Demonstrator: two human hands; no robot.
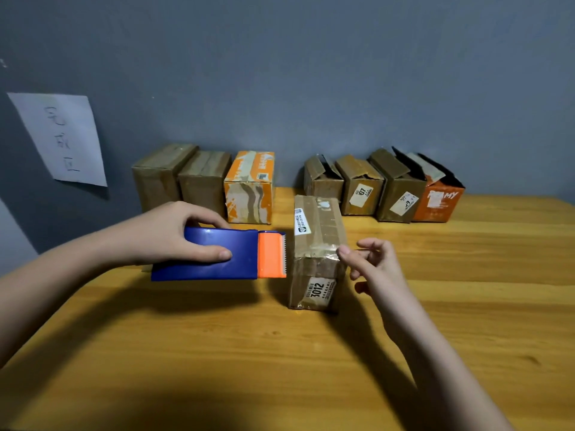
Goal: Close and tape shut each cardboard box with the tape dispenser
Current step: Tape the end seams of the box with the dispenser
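A white sheet of paper [60, 139] with handwriting hangs on the grey wall at the far left. Below it, against the wall, stand three closed cardboard boxes [203, 181] — two plain brown, one orange-and-white printed — their tops flat and glossy with tape, so I judge them finished.

The left hand [168, 233] holds the blue plastic tape dispenser with the orange serrated cutter [219, 253] just above the wooden table [217, 353]; its fingers [214, 254] are wrapped over the smooth, flat body, thumb behind, and the toothed edge points at the box in the middle, close beside it but not clearly touching.

That small brown cardboard box with a white "3012" label [315, 253] stands on the table in front of the person, flaps shut, with shiny, wrinkled tape across its creased top and down its near face. It looks sealed, or nearly so.

The right hand [371, 262] hovers at the box's right top edge, its fingers [345, 252] loosely curled and gripping nothing; whether a fingertip presses on the tape I cannot tell.

Further right, along the wall, four open cardboard boxes [384, 188] wait — three brown and one orange with a dark inside — their flaps raised and ragged. Roughly half the work seems left.
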